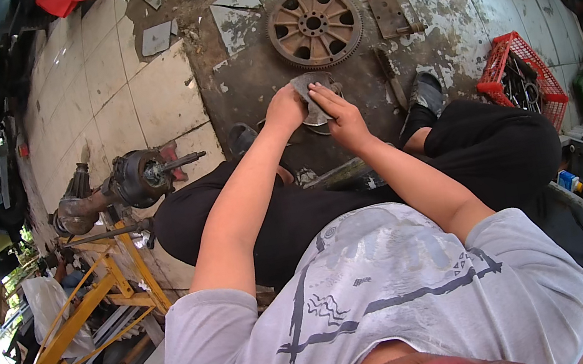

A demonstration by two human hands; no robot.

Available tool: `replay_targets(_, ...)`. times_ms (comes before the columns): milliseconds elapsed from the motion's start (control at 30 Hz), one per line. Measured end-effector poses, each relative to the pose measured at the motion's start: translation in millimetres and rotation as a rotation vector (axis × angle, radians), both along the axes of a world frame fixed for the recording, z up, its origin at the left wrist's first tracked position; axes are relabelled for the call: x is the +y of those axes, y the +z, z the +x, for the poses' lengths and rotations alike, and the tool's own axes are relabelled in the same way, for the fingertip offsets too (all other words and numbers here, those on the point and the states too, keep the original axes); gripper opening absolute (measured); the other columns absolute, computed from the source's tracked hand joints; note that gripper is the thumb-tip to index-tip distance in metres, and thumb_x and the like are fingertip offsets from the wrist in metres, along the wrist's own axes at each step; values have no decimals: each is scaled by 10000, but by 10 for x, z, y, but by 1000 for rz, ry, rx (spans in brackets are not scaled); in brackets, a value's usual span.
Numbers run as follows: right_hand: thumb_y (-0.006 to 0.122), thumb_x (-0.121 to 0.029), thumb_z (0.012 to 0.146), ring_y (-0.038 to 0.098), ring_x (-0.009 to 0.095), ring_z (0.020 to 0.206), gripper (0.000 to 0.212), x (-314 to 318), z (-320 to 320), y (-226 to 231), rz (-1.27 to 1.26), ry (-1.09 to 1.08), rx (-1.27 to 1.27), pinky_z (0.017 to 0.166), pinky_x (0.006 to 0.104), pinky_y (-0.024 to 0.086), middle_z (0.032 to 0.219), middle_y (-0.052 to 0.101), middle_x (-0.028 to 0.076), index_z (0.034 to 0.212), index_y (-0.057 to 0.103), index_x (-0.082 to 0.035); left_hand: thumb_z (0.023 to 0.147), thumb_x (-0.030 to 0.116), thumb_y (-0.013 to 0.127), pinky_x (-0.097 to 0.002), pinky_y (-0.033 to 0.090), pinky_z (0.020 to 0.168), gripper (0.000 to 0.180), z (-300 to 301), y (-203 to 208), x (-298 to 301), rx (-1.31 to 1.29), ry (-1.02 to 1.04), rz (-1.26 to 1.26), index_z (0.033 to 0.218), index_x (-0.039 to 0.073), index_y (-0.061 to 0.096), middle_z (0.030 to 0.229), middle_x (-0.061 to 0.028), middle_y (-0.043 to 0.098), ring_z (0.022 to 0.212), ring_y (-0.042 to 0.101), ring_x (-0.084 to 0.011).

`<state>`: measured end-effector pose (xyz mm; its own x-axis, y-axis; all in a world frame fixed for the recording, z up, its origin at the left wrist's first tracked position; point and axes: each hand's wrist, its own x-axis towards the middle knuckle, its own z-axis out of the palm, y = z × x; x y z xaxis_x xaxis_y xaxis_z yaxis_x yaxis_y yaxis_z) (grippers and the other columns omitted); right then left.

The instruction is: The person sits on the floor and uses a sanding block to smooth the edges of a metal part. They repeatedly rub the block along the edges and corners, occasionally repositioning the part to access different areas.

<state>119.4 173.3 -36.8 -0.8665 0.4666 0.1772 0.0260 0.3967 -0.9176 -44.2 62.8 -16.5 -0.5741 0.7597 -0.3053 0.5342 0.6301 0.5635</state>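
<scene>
A flat grey piece with a curved edge (309, 87) is between my hands, low over the dark floor; I cannot tell whether it is metal or a stiff sheet. My left hand (286, 109) is closed around its left side. My right hand (345, 122) lies over its right side, fingers stretched flat on its face, thumb hidden. Beneath and behind the hands is a round metal part (320, 129), mostly covered. Just beyond them a rusty toothed flywheel (314, 25) lies flat on the floor.
A rusty metal plate (386, 11) and a dark bar (391, 78) lie right of the flywheel. Farther right stands a red plastic basket (504, 64) of tools. A greasy axle-like assembly (128, 182) and a yellow metal frame (119, 278) are left of me. Broken tiles (157, 39) lie ahead.
</scene>
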Motion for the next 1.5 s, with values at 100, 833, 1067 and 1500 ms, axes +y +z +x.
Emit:
replay_targets(100,537,201,849,553,318,1538,712,53,23,-196,-26,-52,-34,1255,441,430,1583,646,142,1492,681,-69,914,56,681,-489,580,1028,344,-28,-113,-1,86,-105,-101,1247,90,757,1302,-188,748,1241,701,-406)
replay_targets(833,540,227,785,583,325,1506,728,39,-22,-149,-27,-130,-74,1261,444,468,1526,686,155,1437,715,-43,935,116,700,-498,599,982,302,-5,-64,-30,126,-114,-6,1228,104,772,1272,-182,767,1192,720,-414)
replay_targets(1067,516,220,796,581,339,1505,716,-1,1,-45,-23,-40,-6,1266,459,461,1523,686,162,1424,728,-52,926,99,702,-504,595,993,317,35,-73,-32,27,-27,94,1235,95,772,1281,-179,763,1185,723,-410)
replay_targets(1500,500,224,833,592,339,1494,704,-58,-56,221,-28,92,123,1260,468,464,1515,689,179,1443,720,-48,915,86,683,-515,589,988,327,16,-37,-51,31,-45,-11,1235,84,749,1262,-167,742,1158,719,-424)
